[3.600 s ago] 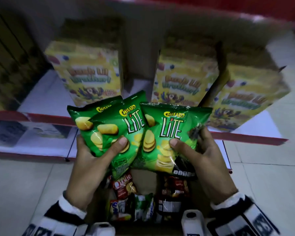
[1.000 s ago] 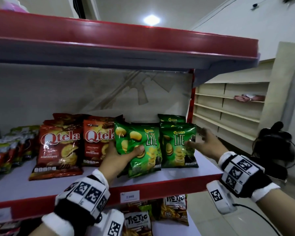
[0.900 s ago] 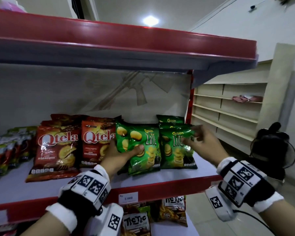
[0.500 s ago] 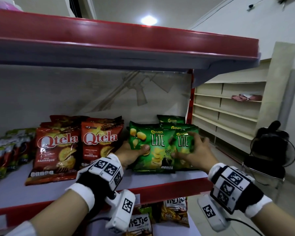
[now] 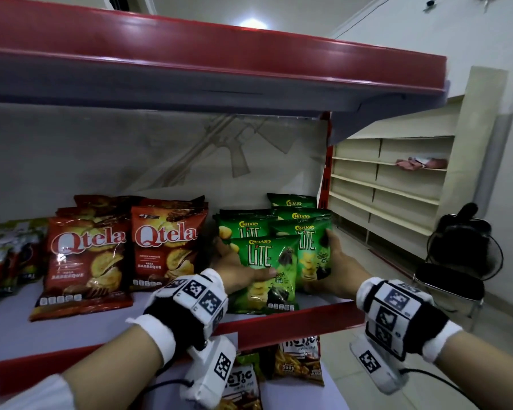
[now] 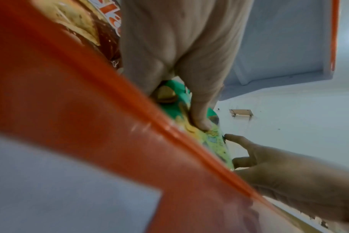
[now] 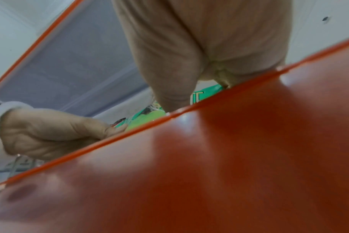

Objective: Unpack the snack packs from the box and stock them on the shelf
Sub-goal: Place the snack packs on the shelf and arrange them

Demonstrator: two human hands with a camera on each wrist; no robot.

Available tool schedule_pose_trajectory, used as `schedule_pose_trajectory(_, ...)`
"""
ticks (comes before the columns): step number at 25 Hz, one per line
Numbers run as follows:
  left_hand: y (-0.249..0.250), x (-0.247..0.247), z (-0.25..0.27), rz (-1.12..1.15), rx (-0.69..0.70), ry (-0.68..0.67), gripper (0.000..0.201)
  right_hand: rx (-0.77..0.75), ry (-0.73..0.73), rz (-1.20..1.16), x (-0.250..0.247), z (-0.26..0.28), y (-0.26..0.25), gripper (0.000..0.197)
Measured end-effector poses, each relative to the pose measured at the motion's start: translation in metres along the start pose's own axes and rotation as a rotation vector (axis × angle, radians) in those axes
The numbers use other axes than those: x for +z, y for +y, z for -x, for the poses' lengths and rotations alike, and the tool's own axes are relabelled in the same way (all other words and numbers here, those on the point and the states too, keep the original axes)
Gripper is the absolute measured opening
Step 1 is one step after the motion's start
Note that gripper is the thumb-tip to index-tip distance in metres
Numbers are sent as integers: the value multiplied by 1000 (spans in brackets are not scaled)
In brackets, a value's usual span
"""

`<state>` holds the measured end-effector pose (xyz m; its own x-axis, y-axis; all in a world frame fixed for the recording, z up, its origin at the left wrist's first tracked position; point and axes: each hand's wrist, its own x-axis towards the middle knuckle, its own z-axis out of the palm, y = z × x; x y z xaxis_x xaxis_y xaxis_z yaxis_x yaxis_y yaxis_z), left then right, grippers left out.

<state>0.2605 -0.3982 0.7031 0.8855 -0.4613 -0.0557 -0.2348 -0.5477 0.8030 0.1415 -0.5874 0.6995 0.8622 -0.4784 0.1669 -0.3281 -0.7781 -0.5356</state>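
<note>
Two green Chitato Lite snack packs stand at the right end of the red-edged shelf [image 5: 293, 324]. My left hand [image 5: 237, 272] grips the front pack [image 5: 259, 257], thumb across its face and fingers behind it. My right hand [image 5: 339, 266] holds the right pack [image 5: 308, 247] by its right edge. More green packs [image 5: 292, 202] stand behind them. The left wrist view shows my left thumb [image 6: 199, 123] pressing the green pack [image 6: 211, 141], with my right hand [image 6: 289, 173] beside it. In the right wrist view the red shelf lip [image 7: 229, 157] hides most of the pack [image 7: 197, 97]. The box is out of view.
Red Qtela packs [image 5: 163, 247] stand to the left of the green ones, and mixed packs [image 5: 6, 255] fill the far left. An upper shelf [image 5: 219, 69] overhangs. Tic Tac packs [image 5: 299, 359] sit on the shelf below. Cream shelving [image 5: 391, 187] and a black fan [image 5: 462, 253] are at right.
Both hands lifted the green packs from over the box up to the shelf. Over the last second they slid them right and back against the other green packs.
</note>
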Motion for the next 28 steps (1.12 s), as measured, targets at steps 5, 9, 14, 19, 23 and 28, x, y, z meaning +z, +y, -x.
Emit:
schedule_pose_trajectory(5,20,3,3,-129,15,118,124,63,31,4,-14,-15,-3,146)
schedule_pose_trajectory(9,30,13,14,-78,45,214,116,34,10,-47,-17,-19,5,150)
schedule_pose_trajectory(14,30,10,18,-125,-1,219,121,-4,7,-218,-24,-14,11,144)
schedule_pose_trajectory(19,30,1,17,-289,-34,105,126,55,-6,-319,-28,-9,14,136)
schedule_pose_trajectory(23,26,-8,19,-314,-67,42,126,15,15,-295,-34,-1,9,130)
schedule_pose_trajectory(28,21,-10,25,-122,-51,170,123,-83,255,-275,-38,10,-6,112)
